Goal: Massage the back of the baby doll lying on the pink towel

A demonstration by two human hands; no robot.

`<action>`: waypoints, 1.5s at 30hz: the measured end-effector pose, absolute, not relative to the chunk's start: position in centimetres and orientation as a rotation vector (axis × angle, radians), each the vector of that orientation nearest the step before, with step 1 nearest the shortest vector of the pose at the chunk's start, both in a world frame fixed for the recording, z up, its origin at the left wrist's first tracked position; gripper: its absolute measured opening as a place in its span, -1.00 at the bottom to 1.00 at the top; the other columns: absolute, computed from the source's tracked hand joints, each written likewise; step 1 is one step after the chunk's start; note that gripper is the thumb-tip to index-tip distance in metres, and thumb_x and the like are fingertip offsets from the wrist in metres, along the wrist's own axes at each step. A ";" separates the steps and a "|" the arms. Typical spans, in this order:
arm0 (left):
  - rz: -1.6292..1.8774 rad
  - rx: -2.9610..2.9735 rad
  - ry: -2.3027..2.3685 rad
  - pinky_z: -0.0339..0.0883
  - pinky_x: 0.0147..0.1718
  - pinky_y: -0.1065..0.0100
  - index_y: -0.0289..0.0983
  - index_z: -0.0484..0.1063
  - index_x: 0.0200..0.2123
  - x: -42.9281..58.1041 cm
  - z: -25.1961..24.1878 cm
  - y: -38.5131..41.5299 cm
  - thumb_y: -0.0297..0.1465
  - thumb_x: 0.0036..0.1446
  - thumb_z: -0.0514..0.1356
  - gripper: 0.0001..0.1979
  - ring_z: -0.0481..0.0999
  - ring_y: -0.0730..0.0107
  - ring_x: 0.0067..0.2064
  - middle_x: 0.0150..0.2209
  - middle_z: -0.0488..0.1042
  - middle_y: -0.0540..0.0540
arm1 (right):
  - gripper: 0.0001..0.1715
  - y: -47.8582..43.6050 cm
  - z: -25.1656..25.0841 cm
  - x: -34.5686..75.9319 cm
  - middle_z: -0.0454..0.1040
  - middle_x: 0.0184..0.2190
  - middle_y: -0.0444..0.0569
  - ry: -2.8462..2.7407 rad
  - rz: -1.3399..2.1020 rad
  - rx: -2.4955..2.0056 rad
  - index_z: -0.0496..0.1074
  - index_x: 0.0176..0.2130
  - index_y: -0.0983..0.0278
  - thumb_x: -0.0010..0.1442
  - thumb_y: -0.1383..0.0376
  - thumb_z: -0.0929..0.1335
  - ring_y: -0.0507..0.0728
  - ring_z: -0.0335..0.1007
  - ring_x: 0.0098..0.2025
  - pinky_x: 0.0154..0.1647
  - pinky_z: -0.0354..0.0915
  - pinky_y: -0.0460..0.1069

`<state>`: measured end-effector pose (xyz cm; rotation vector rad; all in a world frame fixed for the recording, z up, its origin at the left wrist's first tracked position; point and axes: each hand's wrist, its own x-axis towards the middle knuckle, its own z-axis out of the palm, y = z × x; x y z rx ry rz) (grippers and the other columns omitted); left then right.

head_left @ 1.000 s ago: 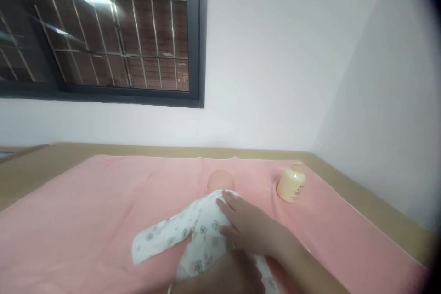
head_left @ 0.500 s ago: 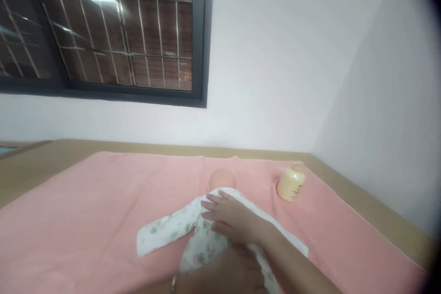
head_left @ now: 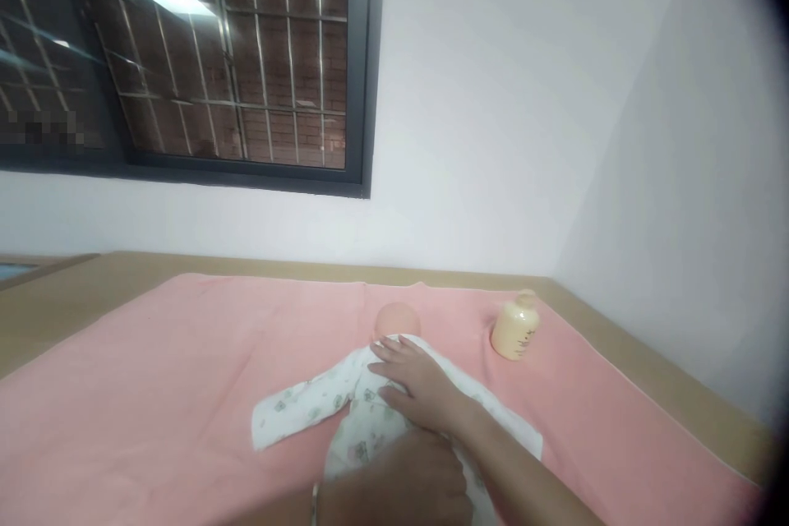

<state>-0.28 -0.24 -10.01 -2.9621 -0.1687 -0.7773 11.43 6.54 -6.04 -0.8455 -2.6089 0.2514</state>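
Note:
A white baby garment point(head_left: 363, 427) with small grey-green prints lies on the bed, its sleeves spread to both sides. Above its collar shows a smooth, round pinkish head point(head_left: 398, 319) like a doll's; any body is hidden under the cloth. My right hand point(head_left: 416, 378) rests flat on the upper part of the garment, fingers spread, just below the head. Lower down, my left hand point(head_left: 419, 481), with a bracelet point(head_left: 315, 503) at the wrist, lies across the garment with curled fingers. What those fingers hold, if anything, is hidden.
A cream pump-less-looking bottle point(head_left: 515, 329) with dark lettering stands to the right of the head. Pink cloth point(head_left: 185, 362) covers the wooden surface point(head_left: 647, 370). Behind are a white wall point(head_left: 481, 99) and a dark-framed barred window point(head_left: 361, 99).
My right hand keeps lying on the garment and my left hand stays curled below it. The view has shifted slightly; the garment and bottle have otherwise barely changed.

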 end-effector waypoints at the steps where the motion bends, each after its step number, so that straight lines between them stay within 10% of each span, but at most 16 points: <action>1: -0.777 -2.962 -0.171 0.41 -0.09 0.20 -0.24 0.38 -0.02 -0.3 -10.0 -0.2 -0.24 0.28 0.10 -0.72 0.45 0.35 -0.08 0.01 0.39 -0.16 | -0.56 6.5 -6.2 11.4 0.12 0.30 -0.10 -2.598 0.246 -0.852 0.33 0.15 0.12 0.31 0.18 0.23 0.14 -0.11 0.36 0.36 -0.22 0.18; 45: -1.185 -3.003 -0.613 0.41 -0.06 0.19 -0.19 0.40 -0.05 -1.2 -8.3 -2.1 -0.35 0.28 0.06 -0.78 0.46 0.26 -0.06 -0.05 0.45 -0.20 | -0.60 7.9 -8.7 11.2 0.29 0.20 -0.10 -2.470 0.187 -0.832 0.43 0.06 0.12 0.24 0.18 0.28 0.16 0.08 0.29 0.32 -0.11 0.16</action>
